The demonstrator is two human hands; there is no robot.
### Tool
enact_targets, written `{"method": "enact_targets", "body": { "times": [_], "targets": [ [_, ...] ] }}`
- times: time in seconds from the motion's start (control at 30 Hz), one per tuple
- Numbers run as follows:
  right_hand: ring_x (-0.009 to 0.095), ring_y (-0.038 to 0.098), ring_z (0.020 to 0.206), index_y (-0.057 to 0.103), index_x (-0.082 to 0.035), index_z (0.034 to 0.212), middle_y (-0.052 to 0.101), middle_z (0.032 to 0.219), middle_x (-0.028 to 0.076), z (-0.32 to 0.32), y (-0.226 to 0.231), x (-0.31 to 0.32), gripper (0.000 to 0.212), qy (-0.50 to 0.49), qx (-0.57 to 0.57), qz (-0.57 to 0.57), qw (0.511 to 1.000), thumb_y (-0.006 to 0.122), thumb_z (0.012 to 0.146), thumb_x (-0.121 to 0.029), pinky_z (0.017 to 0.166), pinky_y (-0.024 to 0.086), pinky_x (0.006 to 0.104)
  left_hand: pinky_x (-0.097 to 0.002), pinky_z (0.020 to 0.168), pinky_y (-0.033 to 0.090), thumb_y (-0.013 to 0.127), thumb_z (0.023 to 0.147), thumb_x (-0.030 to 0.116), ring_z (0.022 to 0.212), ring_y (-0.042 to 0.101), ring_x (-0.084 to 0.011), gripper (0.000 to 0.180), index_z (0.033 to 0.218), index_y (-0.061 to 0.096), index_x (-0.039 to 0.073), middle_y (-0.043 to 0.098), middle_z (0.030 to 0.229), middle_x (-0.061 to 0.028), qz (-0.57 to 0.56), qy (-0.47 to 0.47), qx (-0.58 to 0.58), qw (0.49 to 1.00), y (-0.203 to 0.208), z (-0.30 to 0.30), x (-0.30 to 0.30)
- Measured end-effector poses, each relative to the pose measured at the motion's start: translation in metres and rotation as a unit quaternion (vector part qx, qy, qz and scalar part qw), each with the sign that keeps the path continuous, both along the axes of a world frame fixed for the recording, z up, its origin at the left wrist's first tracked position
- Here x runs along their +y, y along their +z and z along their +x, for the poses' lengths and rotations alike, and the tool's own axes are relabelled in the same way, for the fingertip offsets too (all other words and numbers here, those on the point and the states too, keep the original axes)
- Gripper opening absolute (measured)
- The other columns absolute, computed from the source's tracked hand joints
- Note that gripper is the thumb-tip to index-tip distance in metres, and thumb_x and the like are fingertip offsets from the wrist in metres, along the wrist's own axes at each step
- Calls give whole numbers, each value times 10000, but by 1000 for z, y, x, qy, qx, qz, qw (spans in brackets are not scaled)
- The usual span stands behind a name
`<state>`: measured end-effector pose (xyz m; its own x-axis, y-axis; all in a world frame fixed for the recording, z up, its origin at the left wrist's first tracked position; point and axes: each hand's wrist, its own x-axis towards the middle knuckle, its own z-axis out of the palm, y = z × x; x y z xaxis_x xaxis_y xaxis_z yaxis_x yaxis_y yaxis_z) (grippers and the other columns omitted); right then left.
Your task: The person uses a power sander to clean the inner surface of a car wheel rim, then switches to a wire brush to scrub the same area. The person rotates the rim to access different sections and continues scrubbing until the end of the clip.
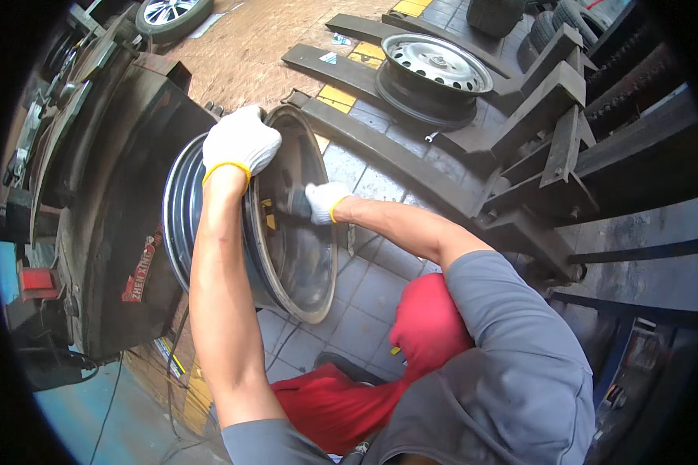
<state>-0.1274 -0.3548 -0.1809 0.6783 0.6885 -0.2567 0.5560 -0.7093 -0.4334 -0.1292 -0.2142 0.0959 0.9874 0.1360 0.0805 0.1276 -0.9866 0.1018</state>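
Note:
A dark steel wheel rim (318,287) stands on edge in front of me, its hollow side turned to the right. My left hand (243,141), in a white knit glove with a yellow cuff, is closed over the rim's upper part. In a matching glove, my right hand (327,203) is at the hollow side of the rim, fingers closed. A blurred greyish thing shows just left of its fingers; its kind cannot be made out.
A large dark machine (124,209) stands close on the left. Grey lift arms (388,155) run across the tiled floor, with a silver wheel rim (436,66) lying over them. A wrench (432,137) is near it. Tyres (547,31) stand at the back right, and a thin cable (291,335) crosses the floor.

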Motion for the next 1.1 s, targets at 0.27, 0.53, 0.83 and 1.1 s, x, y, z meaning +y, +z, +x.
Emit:
{"method": "enact_targets", "body": {
  "times": [0.27, 0.53, 0.83, 1.1],
  "targets": [
    [440, 829, 974, 717, -1, 1161, 837, 1036, 239, 3, 2, 20, 311, 33, -96, 34, 994, 739, 922, -198, 835, 653, 529, -478, 1089, 575, 622, 876, 283, 1244, 751, -426, 479, 1253, 816, 59, 794, 1298, -254, -1, 14, 22, 1000, 7, -9, 1],
    [329, 818, 1210, 794, -77, 1374, 827, 1343, 124, 7, 35, 55, 404, 215, -66, -172, 959, 778, 1001, -232, 890, 668, 490, -477, 1090, 578, 618, 880, 287, 1239, 756, -433, 465, 1233, 824, 65, 797, 1293, -254, 1, 25, 29, 999, 3, -4, 2],
    [349, 806, 1241, 822, -81, 1370, 821, 1377, 132, 12, 29, 48, 501, 180, -2, -152, 972, 839, 914, -287, 978, 652, 444, -445, 1144, 561, 678, 852, 325, 1317, 734, -395, 622, 1413, 773, 72, 778, 1398, -226, -2, 38, 69, 997, 6, 4, 1],
    [360, 820, 1172, 807, -81, 1356, 826, 1323, 157, -10, 12, 26, 472, 109, -20, -100, 989, 782, 948, -317, 925, 647, 516, -478, 1106, 576, 623, 894, 305, 1262, 752, -434, 482, 1283, 821, 102, 796, 1331, -232, 2, 22, 29, 999, 5, 0, -8]
  ]
}}
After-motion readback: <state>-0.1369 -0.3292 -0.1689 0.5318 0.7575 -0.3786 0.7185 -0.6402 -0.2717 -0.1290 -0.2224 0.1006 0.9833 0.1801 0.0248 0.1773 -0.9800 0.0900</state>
